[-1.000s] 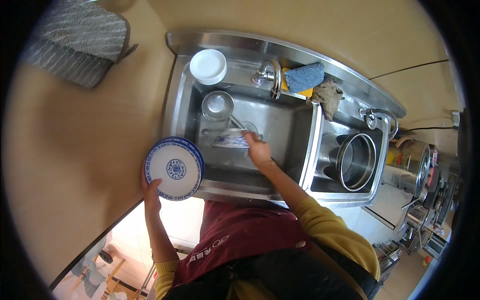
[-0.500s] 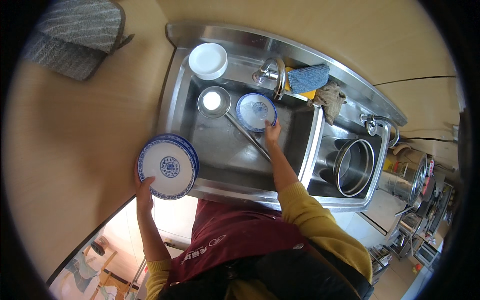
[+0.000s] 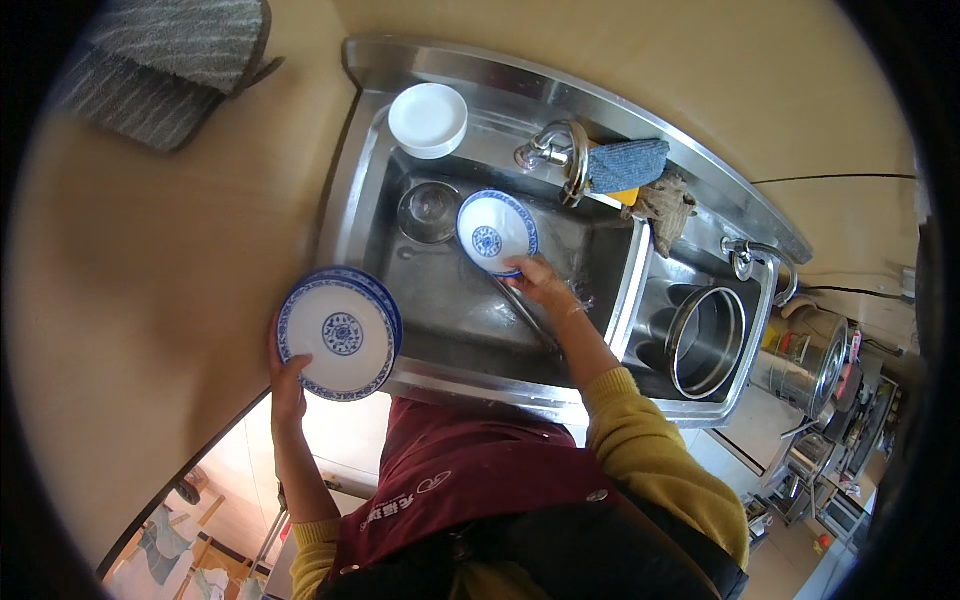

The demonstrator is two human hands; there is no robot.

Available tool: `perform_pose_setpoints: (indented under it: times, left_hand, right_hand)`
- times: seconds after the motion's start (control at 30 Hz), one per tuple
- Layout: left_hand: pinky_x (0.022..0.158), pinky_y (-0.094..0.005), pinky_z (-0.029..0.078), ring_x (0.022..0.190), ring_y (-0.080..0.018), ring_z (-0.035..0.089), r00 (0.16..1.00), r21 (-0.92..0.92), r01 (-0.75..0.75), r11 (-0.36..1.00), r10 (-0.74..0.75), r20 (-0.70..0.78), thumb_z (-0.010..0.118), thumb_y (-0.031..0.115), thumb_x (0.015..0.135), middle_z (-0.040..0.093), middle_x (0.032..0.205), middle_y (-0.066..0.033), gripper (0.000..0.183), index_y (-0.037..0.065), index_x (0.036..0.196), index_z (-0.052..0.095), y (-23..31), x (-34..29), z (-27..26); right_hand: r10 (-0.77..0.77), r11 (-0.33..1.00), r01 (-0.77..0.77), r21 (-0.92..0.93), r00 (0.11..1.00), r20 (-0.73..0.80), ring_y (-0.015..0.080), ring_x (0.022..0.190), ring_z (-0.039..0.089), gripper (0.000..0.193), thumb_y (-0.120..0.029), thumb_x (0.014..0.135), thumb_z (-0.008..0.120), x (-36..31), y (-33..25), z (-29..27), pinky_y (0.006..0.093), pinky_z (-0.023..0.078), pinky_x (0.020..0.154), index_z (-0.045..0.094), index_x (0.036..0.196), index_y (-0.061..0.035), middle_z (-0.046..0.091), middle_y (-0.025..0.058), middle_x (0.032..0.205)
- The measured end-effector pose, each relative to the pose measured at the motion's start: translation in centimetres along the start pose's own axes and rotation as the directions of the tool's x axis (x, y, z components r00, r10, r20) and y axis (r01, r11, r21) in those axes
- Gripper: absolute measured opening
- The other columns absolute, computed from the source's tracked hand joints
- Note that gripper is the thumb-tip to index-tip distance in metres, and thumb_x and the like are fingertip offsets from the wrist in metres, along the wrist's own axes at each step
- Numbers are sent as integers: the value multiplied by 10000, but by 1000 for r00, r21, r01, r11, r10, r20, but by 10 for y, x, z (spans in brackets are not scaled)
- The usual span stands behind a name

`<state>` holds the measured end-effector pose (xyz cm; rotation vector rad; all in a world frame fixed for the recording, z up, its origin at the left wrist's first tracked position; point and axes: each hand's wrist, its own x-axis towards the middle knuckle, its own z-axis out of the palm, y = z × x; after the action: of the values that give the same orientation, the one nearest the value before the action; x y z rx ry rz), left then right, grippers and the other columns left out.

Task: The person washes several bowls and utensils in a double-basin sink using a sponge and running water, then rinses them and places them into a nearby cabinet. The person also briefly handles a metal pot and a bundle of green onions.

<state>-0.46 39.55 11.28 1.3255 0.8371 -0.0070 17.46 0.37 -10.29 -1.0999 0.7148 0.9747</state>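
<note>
My left hand (image 3: 289,385) grips the edge of a stack of blue-rimmed white plates (image 3: 370,350) at the sink's left front corner, thumb on the top face. Over the large basin, my right hand (image 3: 540,279) pinches the near rim of a single blue-patterned plate (image 3: 510,222), which is tilted. Beneath that plate lies a ladle (image 3: 430,212); its round bowl shows on the left, and part of its handle is hidden by the plate and my hand. The tap (image 3: 573,160) stands behind the plate.
White dishes (image 3: 428,118) are stacked at the back left corner. A blue cloth (image 3: 628,165) and a brown rag (image 3: 665,205) lie behind the divider. In the smaller right basin stands a metal pot (image 3: 707,342), with a second tap (image 3: 742,257) behind it.
My right hand has turned and tilted the single plate, moving it slightly left. The ladle's bowl no longer holds its bright reflection. My left hand keeps its grip on the stack.
</note>
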Motion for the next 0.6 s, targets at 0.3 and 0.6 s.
perform_pose_setpoints:
  times: [0.3,0.6]
  left_hand:
    - [1076,-362,297,1275,-270,385,1000,2,5,1000,-5,31,544,2,623,402,1377,-131,861,93,1435,272,1,1,-1]
    - [1061,-348,307,1258,-258,401,996,-10,-6,1000,7,86,535,-4,637,422,1358,-138,833,79,1428,288,-5,4,-8]
  right_hand:
    - [-564,474,-94,-875,731,-384,374,774,638,289,-83,796,568,-80,-6,-6,474,519,613,501,1057,24,590,220,960]
    - [-645,741,271,-615,543,-538,308,808,634,265,-93,796,641,20,13,8,412,477,656,570,1037,-12,644,172,880]
